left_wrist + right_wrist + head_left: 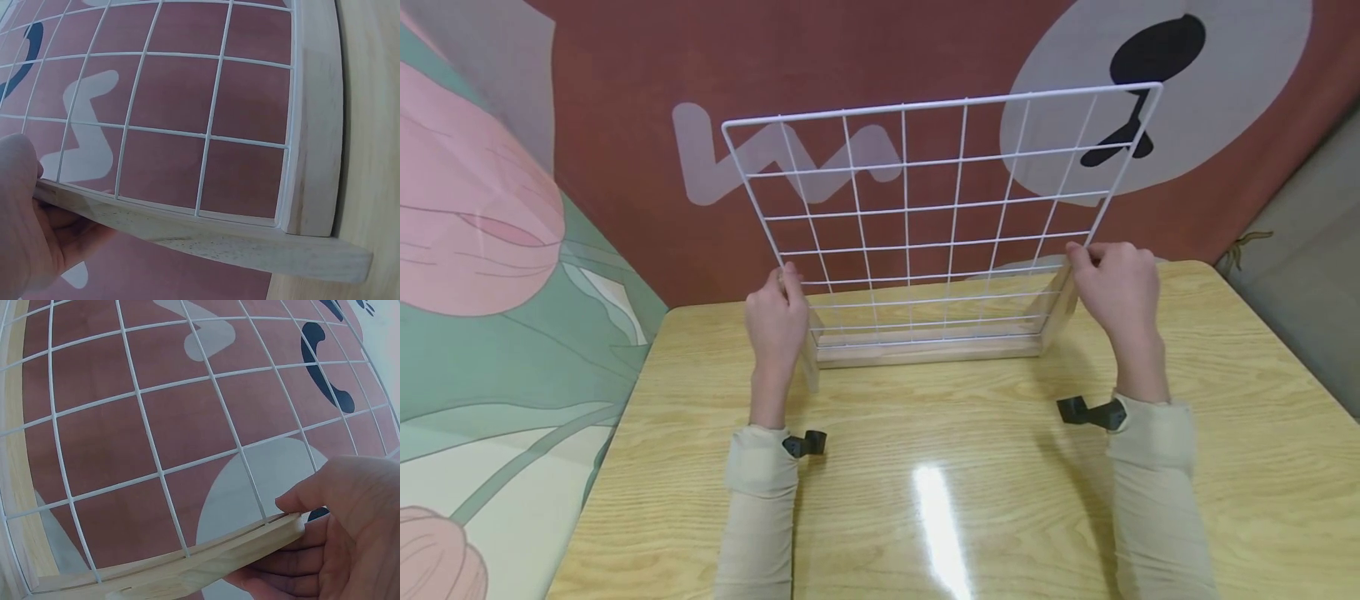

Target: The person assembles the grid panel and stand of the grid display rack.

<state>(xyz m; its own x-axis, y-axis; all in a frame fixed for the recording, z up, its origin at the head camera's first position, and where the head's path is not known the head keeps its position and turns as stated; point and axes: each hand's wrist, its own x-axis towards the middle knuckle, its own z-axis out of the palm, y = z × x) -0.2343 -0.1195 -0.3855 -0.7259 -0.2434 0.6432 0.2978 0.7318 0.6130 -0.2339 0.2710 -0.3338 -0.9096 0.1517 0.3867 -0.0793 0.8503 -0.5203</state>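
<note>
A white wire grid panel (932, 106) stands upright in a pale wooden frame on the table, its lower edge at the wooden base bar (928, 352). My left hand (777, 325) grips the upper end of the left wooden side piece (206, 240), thumb on the near side and fingers behind. On the opposite side, my right hand (1120, 287) holds the tip of the right side piece (206, 569) between thumb and curled fingers. In the wrist views, the grid's edges lie along the side pieces and the base bar. The far sides of the side pieces are partly hidden.
The wood-grain table (880, 425) has a bright light reflection near its front. Just behind the frame hangs a red printed cloth (625, 167), with a floral cloth (475, 358) along the left. A black wrist mount (805, 443) sits on each sleeve.
</note>
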